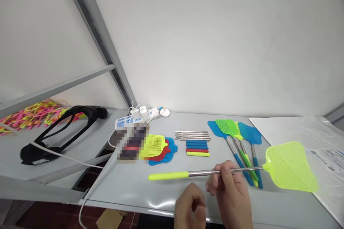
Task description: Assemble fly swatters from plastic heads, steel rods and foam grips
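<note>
My right hand (231,191) pinches the thin metal shaft of a yellow fly swatter (290,166), held across the front of the table. Its yellow-green handle (168,176) points left and its mesh head is at the right. Just below the shaft is my left hand (190,204), fingers curled, with nothing visible in it. Behind my right hand lie several assembled fly swatters (249,134) with blue and green heads. Near the middle are metal rods (192,135) and a stack of coloured handles (197,146). Loose swatter heads (170,152) in yellow, red and blue overlap to their left.
A white power strip (125,121) with plugs and cables stands at the back left, beside a pixelated item (133,143). Further left are a black frame-like object (64,132) and tangled pink-yellow pieces (34,114). Clear plastic wrapping (317,132) lies at the right. A metal post (102,39) rises behind.
</note>
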Tool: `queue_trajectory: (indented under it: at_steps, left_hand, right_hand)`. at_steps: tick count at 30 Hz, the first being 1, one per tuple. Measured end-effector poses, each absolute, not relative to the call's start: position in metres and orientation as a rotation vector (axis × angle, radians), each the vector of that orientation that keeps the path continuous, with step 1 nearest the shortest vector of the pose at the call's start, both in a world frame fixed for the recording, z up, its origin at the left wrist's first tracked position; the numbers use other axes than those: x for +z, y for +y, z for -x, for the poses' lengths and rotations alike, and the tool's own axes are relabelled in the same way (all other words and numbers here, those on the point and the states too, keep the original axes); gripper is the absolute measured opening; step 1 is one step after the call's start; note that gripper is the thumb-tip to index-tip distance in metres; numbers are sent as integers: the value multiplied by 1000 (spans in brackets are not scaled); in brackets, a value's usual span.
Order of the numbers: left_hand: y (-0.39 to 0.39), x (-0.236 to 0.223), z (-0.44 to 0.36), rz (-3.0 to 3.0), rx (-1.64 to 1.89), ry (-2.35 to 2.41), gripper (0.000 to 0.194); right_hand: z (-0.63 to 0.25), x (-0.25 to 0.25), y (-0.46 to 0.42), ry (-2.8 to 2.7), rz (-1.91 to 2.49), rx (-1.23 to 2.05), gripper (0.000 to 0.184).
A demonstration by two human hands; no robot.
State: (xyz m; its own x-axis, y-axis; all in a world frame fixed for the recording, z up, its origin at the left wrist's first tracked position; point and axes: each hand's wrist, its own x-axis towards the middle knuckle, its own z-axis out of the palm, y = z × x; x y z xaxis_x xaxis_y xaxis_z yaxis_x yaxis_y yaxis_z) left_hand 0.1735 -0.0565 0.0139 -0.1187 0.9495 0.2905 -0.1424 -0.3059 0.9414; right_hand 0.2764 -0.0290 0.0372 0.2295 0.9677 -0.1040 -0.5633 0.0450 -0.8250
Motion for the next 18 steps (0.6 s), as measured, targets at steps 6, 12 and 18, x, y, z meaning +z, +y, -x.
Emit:
queue_trajectory:
  at_steps: [6,12,18]
  left_hand:
    - [-37,21,-173,-610,1357,932,60]
    - [-33,31,-145,-515,1466,926,58]
    - [-35,39,-118,-428,1612,912,54]
  right_hand:
    - [-259,40,-36,-627,923,1305,32]
    - [-295,37,-28,-569,960,1121,30]
    - [-337,55,-22,-498,992,941,25]
